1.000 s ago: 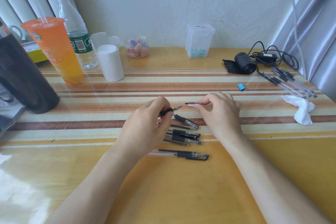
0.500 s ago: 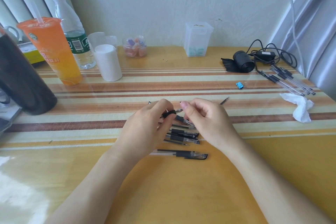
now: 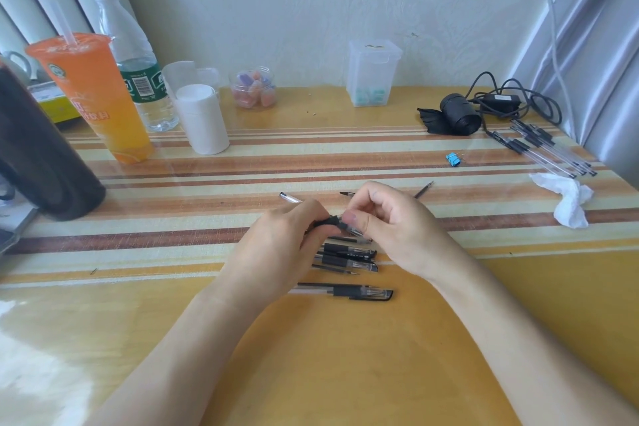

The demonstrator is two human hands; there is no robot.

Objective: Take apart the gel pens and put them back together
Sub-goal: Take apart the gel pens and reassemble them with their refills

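My left hand (image 3: 276,245) holds a gel pen (image 3: 330,221) by its black grip, and the clear barrel end sticks out behind the hand. My right hand (image 3: 390,228) pinches the front end of the same pen with thumb and fingers. A thin refill (image 3: 423,190) lies on the table just beyond my right hand. A small dark pointed piece (image 3: 346,194) lies beyond the fingers. Under my hands lies a cluster of capped black gel pens (image 3: 349,254). One more pen (image 3: 345,292) rests alone nearer to me.
At the left stand a dark container (image 3: 41,156), an orange drink cup (image 3: 93,97), a water bottle (image 3: 138,69) and a white roll (image 3: 204,121). A clear box (image 3: 373,73) is at the back. At the right lie more pens (image 3: 546,149), a blue clip (image 3: 453,158) and a tissue (image 3: 567,201).
My right hand had the refill pulled out, laid it on the table to the right, then came back to the front of the pen in my left hand.
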